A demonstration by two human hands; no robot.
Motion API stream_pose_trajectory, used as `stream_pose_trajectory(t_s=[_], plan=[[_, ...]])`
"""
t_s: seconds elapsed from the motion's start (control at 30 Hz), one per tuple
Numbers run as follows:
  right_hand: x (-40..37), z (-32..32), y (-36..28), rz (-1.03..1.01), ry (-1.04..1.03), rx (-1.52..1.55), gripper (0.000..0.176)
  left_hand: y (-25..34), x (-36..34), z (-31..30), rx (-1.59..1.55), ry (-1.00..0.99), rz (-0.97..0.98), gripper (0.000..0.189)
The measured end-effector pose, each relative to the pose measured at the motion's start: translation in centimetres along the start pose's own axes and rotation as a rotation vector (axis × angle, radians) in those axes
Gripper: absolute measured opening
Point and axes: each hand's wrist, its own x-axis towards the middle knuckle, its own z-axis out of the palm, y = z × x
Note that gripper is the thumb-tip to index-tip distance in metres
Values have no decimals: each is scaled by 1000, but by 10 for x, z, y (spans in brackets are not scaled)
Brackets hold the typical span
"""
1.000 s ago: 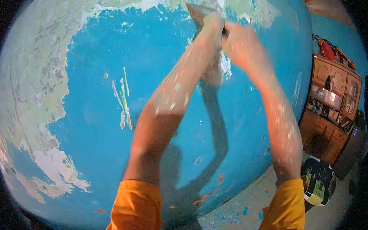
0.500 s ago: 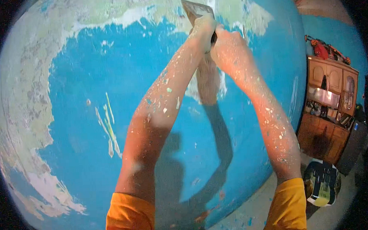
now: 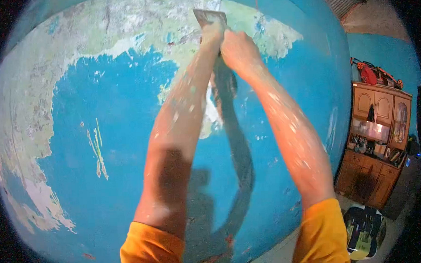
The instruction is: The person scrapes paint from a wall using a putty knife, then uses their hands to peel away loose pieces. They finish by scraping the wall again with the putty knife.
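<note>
Your left hand (image 3: 212, 35) and right hand (image 3: 235, 49), touching, are both clamped on the scraper (image 3: 209, 16). You hold it high, with the blade flat against the wall (image 3: 306, 82) on already bared surface. The stripped band (image 3: 100, 28) runs across the top and down the left side. The blue paint (image 3: 127, 125) covers the broad middle, so by appearance more than half is left. A cabinet (image 3: 378, 144) stands at right.

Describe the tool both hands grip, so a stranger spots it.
Start at the big blue wall, peeled to pale green near the top. High up on it, the paint-flecked left hand and right hand clasp together. The scraper is the flat grey blade sticking up above them, the only tool against the wall.
</note>
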Motion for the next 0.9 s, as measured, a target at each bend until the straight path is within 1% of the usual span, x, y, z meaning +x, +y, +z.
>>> stream_pose_trajectory(t_s=[0.03, 0.07, 0.13, 0.17, 0.23, 0.27, 0.33, 0.37, 0.43, 0.47, 0.5, 0.53, 0.57, 0.6, 0.63, 0.67, 0.7, 0.73, 0.77, 0.83, 0.87, 0.9], plan=[[16, -8, 9, -1, -2, -7, 31, 10, 17, 1, 817, 69, 207, 22], [17, -25, 14, -9, 15, -12, 31, 24, 18, 3, 814, 81, 222, 22], [6, -42, 23, -14, -112, 67, 32, 26, 4, 9, 836, -26, 356, 46], [-13, -36, 31, -8, -130, 83, 32, 15, -20, 20, 848, -38, 337, 46], [-54, -21, 44, -96, -57, 82, 26, -5, -77, 47, -5, 359, 79, 37], [-57, -17, 41, -105, -68, 97, 26, -13, -77, 47, 7, 371, 69, 37], [-54, -12, 29, -7, -40, 101, 23, -28, -56, 38, 120, 317, 6, 37], [-40, -11, 25, -23, -41, 112, 23, -17, -46, 33, 127, 336, 6, 37], [1, -15, 23, -25, -52, 79, 24, 19, -23, 27, 49, 295, -29, 35], [11, -16, 28, 9, -24, 104, 25, 20, -5, 28, 49, 309, -1, 35], [9, -22, 34, 1, -8, 114, 25, 1, 13, 30, 672, 263, 296, 37], [-5, -25, 41, -41, -52, 132, 26, -21, 25, 32, 1302, 187, 579, 39], [-23, -26, 45, -82, -98, 149, 26, -46, 19, 44, 865, 377, 482, 40], [-51, -23, 46, -50, -110, 180, 28, -67, -8, 57, 414, 543, 370, 41], [-67, -21, 44, -22, -111, 207, 29, -57, -51, 60, 448, 605, 321, 43], [-64, -17, 41, -32, -107, 211, 29, -27, -88, 47, 257, 341, 102, 47], [-57, -12, 36, 11, -110, 179, 31, -21, -78, 40, 260, 353, 111, 47], [-48, -9, 31, 53, -114, 150, 33, -10, -60, 33, 236, 273, 61, 46], [-34, -11, 26, 40, -114, 158, 33, -4, -43, 27, 213, 192, 1, 47], [-1, -16, 21, 56, -51, 124, 32, 2, -13, 35, -21, 545, 361, 40], [2, -20, 22, 54, -54, 126, 32, 15, -21, 27, -18, 548, 359, 40], [1, -23, 22, -20, 17, 173, 32, 41, -37, 17, 35, 484, 218, 39]])
